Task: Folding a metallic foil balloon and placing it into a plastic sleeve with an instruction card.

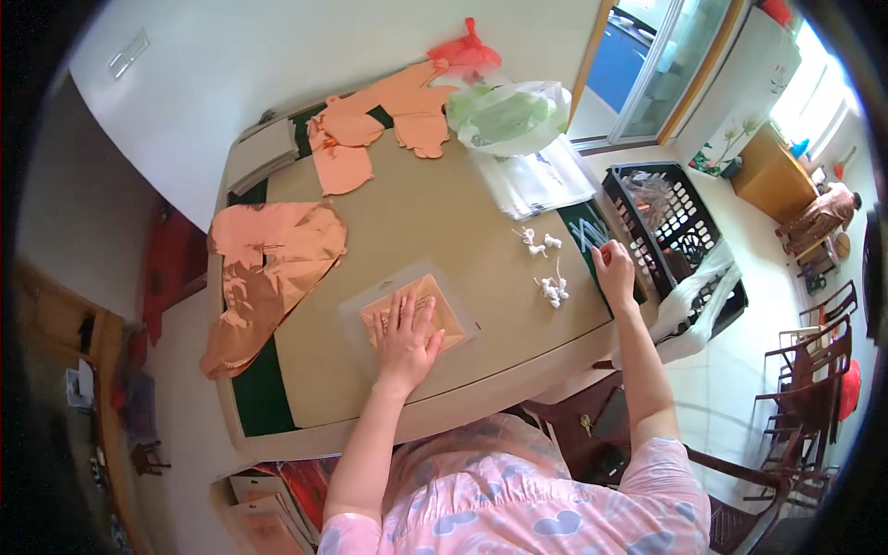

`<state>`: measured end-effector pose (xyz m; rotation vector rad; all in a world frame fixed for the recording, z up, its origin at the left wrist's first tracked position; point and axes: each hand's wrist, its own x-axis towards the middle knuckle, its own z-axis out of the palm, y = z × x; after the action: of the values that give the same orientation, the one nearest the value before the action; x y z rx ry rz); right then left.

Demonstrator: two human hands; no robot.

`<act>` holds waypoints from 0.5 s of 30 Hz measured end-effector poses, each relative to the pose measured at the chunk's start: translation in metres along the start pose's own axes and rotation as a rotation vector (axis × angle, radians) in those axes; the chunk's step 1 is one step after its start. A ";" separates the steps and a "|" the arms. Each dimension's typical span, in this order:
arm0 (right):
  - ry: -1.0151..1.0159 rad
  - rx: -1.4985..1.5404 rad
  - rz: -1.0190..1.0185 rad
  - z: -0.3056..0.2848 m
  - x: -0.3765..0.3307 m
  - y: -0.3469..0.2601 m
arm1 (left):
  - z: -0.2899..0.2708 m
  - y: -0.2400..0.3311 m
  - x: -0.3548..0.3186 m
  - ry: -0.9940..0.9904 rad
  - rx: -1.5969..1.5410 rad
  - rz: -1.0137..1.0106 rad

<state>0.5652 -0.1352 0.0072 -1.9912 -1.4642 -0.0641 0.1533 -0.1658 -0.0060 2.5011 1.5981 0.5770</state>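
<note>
My left hand (405, 342) lies flat with its fingers stretched over a folded orange sheet with dark print, in a clear plastic bag (462, 335) near the table's front edge. My right hand (615, 270) is at the table's right edge, thumb and fingers pinched together at the lower end of several thin pale blue-grey straws (585, 231). It seems to grip one straw, though the fingertips partly hide it. Left of that hand lie small bundles of white string (552, 291). Flat orange foil balloons (277, 264) lie on the table's left and far sides.
A stack of clear bags (536, 180) and a white-green plastic bag (509, 116) sit at the far right. Beside the table stands a black crate (661, 222), white strands (698, 301) draped over it. Grey-beige sheets (264, 153) lie far left. Another person (823, 217) is across the room.
</note>
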 end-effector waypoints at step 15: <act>-0.726 0.322 -0.333 -0.024 -0.122 -0.136 | -0.001 -0.001 -0.002 0.005 0.008 -0.022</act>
<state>0.4095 -0.2276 0.0410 -1.5470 -2.0803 0.7752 0.1514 -0.1670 -0.0060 2.4857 1.6307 0.5754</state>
